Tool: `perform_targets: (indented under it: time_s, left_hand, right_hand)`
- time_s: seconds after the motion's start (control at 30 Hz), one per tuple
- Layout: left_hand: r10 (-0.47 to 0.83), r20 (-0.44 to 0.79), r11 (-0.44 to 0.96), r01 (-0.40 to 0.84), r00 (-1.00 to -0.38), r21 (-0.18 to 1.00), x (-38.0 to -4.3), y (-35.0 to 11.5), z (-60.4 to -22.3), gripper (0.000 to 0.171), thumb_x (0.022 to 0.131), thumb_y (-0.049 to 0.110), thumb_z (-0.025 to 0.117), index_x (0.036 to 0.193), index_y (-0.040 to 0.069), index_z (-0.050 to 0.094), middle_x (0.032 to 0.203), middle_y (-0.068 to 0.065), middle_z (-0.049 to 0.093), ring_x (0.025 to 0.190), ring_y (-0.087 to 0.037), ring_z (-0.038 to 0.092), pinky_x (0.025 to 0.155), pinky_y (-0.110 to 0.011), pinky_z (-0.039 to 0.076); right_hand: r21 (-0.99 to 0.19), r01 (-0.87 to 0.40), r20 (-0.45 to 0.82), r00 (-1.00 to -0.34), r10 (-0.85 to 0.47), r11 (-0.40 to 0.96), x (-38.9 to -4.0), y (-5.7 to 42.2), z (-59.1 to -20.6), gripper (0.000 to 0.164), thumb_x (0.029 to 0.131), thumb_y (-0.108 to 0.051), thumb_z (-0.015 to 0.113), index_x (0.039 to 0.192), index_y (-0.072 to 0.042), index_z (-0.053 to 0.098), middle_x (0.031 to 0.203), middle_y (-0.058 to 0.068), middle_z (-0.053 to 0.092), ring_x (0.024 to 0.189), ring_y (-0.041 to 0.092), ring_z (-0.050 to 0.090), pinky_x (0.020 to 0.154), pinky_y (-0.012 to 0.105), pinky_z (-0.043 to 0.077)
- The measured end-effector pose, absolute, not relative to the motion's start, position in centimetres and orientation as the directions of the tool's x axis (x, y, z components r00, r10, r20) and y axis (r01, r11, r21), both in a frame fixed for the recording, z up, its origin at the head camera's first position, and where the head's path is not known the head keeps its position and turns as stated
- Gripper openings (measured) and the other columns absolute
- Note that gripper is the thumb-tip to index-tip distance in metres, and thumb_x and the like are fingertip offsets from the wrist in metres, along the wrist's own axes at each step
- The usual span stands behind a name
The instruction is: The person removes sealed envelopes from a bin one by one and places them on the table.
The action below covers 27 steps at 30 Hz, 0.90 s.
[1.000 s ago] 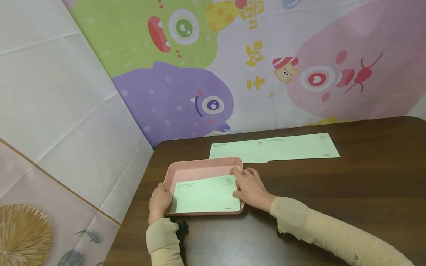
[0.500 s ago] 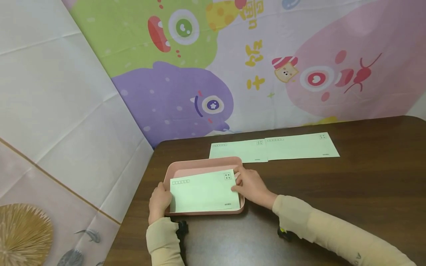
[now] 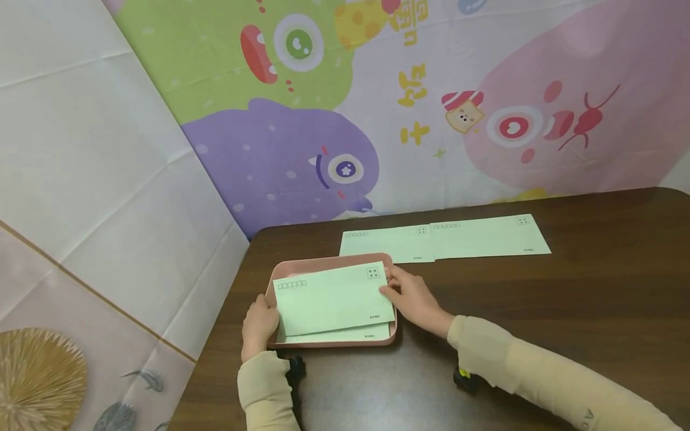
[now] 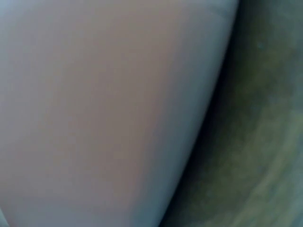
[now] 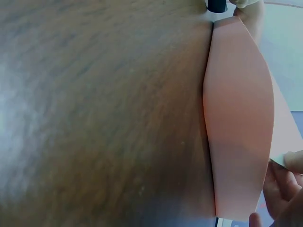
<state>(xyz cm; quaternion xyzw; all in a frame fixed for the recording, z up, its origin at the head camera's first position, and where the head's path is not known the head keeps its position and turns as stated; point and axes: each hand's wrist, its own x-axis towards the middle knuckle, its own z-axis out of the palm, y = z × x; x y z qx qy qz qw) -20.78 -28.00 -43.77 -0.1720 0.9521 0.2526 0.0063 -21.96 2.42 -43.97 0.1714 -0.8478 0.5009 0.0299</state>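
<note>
A pale green-white envelope (image 3: pixel 331 299) lies tilted over the pink tray (image 3: pixel 323 264), its right side raised toward the tray's right rim. My right hand (image 3: pixel 416 299) pinches its right edge, thumb on top and fingers behind. Beneath it, a strip of another envelope (image 3: pixel 345 334) shows along the tray's near side. With my left hand (image 3: pixel 260 322) I grip the tray's left rim. The right wrist view has the tray's outer wall (image 5: pixel 239 118) and my right hand (image 5: pixel 286 191) at the envelope's corner. Close and blurred, the tray (image 4: pixel 90 104) fills most of the left wrist view.
Behind the tray, two more envelopes lie side by side on the dark wooden table (image 3: pixel 539 323): a left one (image 3: pixel 383 242) partly hidden by the tray and a right one (image 3: pixel 487 239). A cartoon-printed cloth (image 3: pixel 431 179) hangs along the table's far edge.
The right hand has taken hold of the top envelope's right edge and lifted and shifted it up and slightly right, baring the envelope beneath. My left hand stays on the tray.
</note>
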Motion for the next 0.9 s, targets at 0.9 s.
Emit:
perform_targets:
  time_s: [0.9]
  left_hand:
    - [-0.334,-0.084,0.830,-0.335,-0.939,0.446,-20.8,-27.9,-43.7,0.038,0.086,0.011,0.033,0.117,-0.009,0.035,0.109,-0.029,0.046,0.098,-0.043,0.045,0.079,-0.053,0.035]
  right_hand:
    - [-0.912,-0.238,0.237,-0.971,-0.044,0.333,-23.5,7.9,-43.1,0.032,0.088,-0.025,0.043,0.112,-0.003,0.042,0.101,0.018,0.058,0.071,0.018,0.052,0.066,0.033,0.042]
